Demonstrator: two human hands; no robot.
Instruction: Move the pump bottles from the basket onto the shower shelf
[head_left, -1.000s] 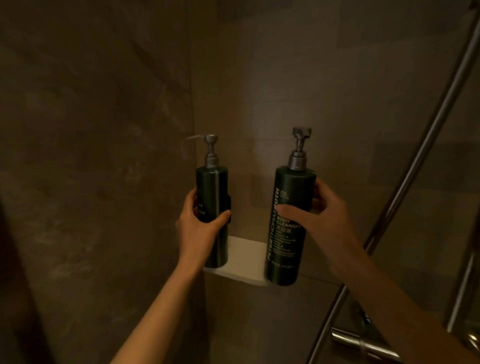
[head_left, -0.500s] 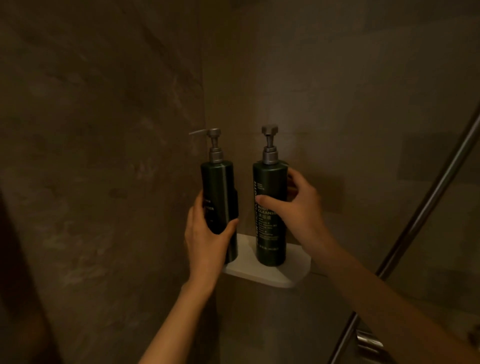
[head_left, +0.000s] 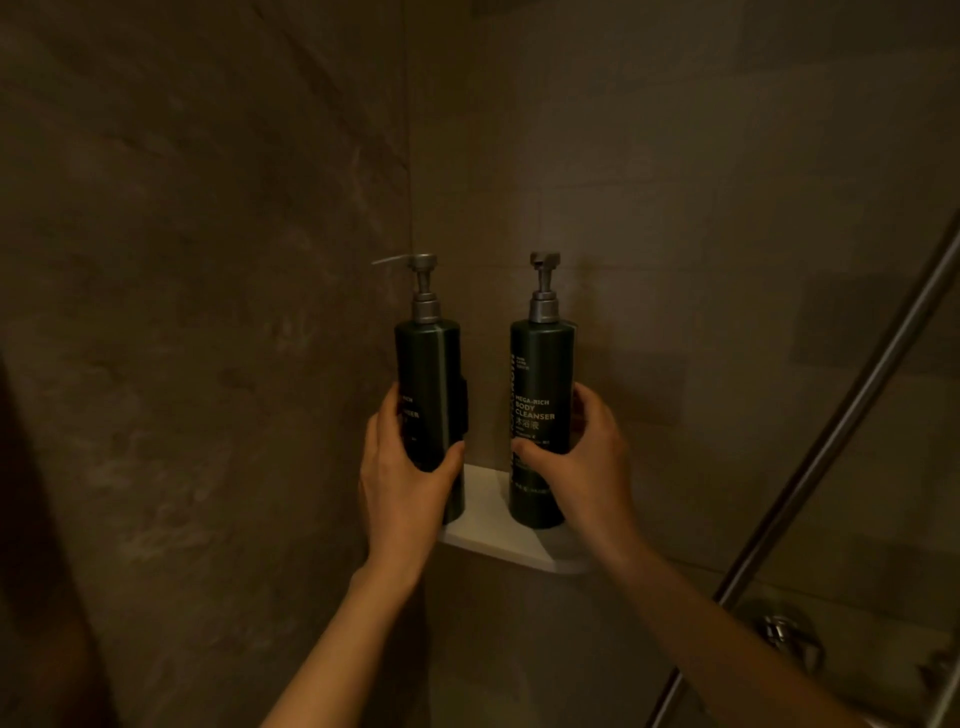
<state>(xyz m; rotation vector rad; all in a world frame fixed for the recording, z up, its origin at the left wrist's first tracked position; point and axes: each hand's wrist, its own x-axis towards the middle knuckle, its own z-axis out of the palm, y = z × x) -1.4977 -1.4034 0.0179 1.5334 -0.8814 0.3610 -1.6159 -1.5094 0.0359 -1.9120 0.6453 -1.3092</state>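
Observation:
Two dark green pump bottles with grey pumps stand upright on the white corner shower shelf (head_left: 488, 525). The left bottle (head_left: 428, 364) has its spout pointing left; my left hand (head_left: 402, 483) wraps its lower half. The right bottle (head_left: 540, 374), labelled body cleanser, stands a little apart from it; my right hand (head_left: 582, 462) grips its lower right side, thumb across the front. The basket is out of view.
Brown tiled walls (head_left: 208, 312) meet in the corner behind the shelf. A slanted metal rail (head_left: 831, 447) runs up the right side, with a chrome fitting (head_left: 784, 634) on the wall below it.
My right hand carried the right bottle left from beyond the shelf's edge and set it upright on the shelf, turning its label to the front. The left bottle stayed at the corner.

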